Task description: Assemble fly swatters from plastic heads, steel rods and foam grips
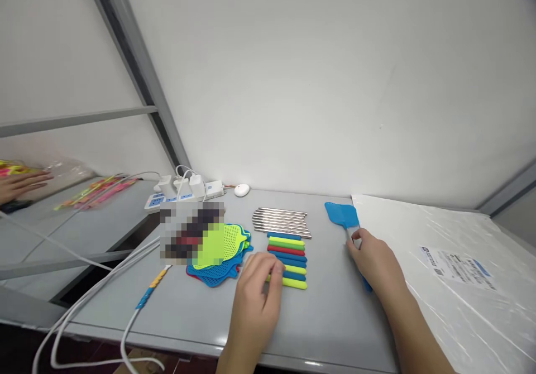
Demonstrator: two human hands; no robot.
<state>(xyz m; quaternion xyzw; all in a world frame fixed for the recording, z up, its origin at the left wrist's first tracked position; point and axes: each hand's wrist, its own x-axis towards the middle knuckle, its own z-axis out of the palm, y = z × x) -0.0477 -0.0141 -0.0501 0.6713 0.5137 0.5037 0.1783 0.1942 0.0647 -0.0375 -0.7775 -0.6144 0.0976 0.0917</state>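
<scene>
On my feed the right hand (372, 255) pinches the blue flyswatter (341, 215), head pointing away, left hand (256, 291) curled over crosswise handles (293, 260), can't tell if gripping.

Standing here I'm looking at a grey table (330, 324), pretty busy tbh: metal rods (281, 222) lined up, colourful tubes (293, 257) below them, mesh paddles (233, 243) heaped left, plastic-wrapped slab (402, 234) hogging the right.

Right hand (374, 259) gripping blue swatter (341, 214), left hand (257, 287) at handles (293, 259)
</scene>
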